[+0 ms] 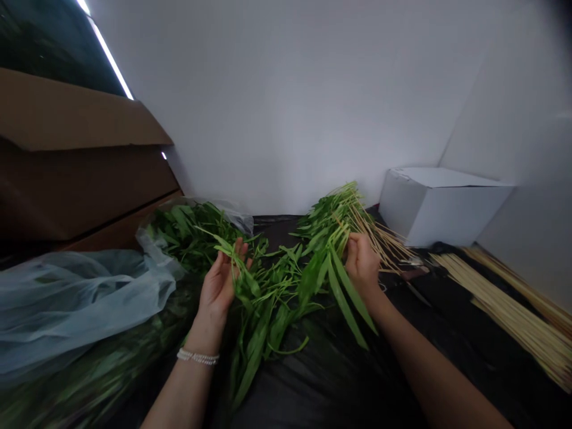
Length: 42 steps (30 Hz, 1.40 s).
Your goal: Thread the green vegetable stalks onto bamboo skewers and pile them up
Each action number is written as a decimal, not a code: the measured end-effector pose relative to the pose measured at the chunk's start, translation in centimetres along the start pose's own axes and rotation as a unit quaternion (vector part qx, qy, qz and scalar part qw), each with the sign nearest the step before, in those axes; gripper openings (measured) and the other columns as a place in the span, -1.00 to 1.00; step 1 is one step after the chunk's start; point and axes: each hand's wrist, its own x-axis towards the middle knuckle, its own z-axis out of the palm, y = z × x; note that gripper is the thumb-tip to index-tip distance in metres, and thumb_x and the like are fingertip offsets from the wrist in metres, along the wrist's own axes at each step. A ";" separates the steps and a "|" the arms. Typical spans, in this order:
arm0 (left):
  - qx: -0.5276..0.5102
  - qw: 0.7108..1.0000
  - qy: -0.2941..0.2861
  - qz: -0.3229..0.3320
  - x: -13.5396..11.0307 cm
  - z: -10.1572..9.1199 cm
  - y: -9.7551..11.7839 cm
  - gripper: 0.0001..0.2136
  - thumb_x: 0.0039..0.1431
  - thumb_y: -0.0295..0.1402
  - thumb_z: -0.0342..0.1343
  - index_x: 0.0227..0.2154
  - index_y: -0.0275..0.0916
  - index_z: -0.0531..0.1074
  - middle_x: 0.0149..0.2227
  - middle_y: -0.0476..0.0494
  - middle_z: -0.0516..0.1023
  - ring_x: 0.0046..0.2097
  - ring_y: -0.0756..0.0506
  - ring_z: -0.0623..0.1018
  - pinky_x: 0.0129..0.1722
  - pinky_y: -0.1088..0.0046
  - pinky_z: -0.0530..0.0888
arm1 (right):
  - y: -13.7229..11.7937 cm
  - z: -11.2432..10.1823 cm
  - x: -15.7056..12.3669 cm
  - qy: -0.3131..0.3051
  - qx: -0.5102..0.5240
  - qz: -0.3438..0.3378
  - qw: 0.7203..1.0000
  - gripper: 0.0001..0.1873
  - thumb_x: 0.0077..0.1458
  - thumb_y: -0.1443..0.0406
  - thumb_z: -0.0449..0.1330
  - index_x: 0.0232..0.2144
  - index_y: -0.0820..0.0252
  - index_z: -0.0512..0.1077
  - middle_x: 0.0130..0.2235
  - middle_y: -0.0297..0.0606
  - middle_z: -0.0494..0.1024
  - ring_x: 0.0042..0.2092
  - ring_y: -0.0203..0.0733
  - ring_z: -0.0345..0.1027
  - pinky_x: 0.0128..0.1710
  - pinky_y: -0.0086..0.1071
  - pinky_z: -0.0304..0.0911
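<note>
My left hand (223, 277) is turned palm up, fingers partly curled, with a leafy water spinach stem (243, 280) lying between thumb and fingers. A bunch of water spinach (337, 256) is gripped by its stems in my right hand (363, 262), its long leaves hanging down in front. Between both hands, a loose heap of water spinach (268, 304) lies on the black sheet (322, 381). Behind my right hand is a pile of bundled greens (335, 205) with thin brown sticks (379, 238) beside it.
More greens fill a clear plastic bag (156, 256) at the left, below a cardboard box (80, 179). Dark leafy stems (111, 357) spread at the lower left. On the right are a white box (440, 202) and long pale sticks (513, 310). A white wall (286, 107) stands behind.
</note>
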 end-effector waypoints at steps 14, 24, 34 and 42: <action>0.292 0.948 -0.017 0.128 -0.8 1.5 -3.4 -0.75 0.01 -0.18 0.24 -0.34 -0.19 0.36 -0.23 -0.13 0.57 -0.17 -0.09 0.54 -0.16 0.41 0.41 | -1.8 1.4 -2.0 -0.172 -0.101 -0.302 0.932 -0.69 0.16 0.48 -0.08 -0.19 0.29 0.43 -0.42 -0.25 0.43 -0.39 -0.24 0.23 -0.39 -0.38 0.05; 0.278 0.958 0.000 0.070 -0.8 1.6 -4.5 -0.59 -0.16 -0.21 0.37 -0.20 -0.26 0.55 -0.23 -0.17 0.62 -0.23 -0.09 0.56 -0.15 0.38 0.43 | -2.0 1.9 -2.7 -0.184 -0.120 -0.309 0.925 -0.70 0.12 0.47 -0.01 -0.13 0.27 0.42 -0.43 -0.29 0.44 -0.43 -0.26 0.26 -0.44 -0.36 0.00; 0.364 0.918 0.033 0.155 -0.9 1.8 -4.3 -0.68 -0.10 -0.24 0.33 -0.25 -0.24 0.57 -0.32 -0.13 0.62 -0.27 -0.08 0.55 -0.14 0.39 0.42 | -1.7 2.2 -2.8 -0.188 -0.099 -0.277 0.937 -0.70 0.17 0.44 -0.03 -0.10 0.28 0.40 -0.38 -0.27 0.50 -0.40 -0.26 0.33 -0.42 -0.39 0.09; 0.331 0.938 -0.106 0.013 -2.1 2.7 -4.6 -0.71 -0.02 -0.23 0.29 -0.23 -0.24 0.55 -0.32 -0.13 0.60 -0.30 -0.07 0.54 -0.21 0.44 0.41 | -2.7 1.4 -2.4 -0.152 -0.022 -0.292 0.944 -0.71 0.19 0.44 -0.10 -0.18 0.29 0.40 0.01 -0.02 0.47 -0.16 -0.19 0.38 -0.23 -0.37 0.25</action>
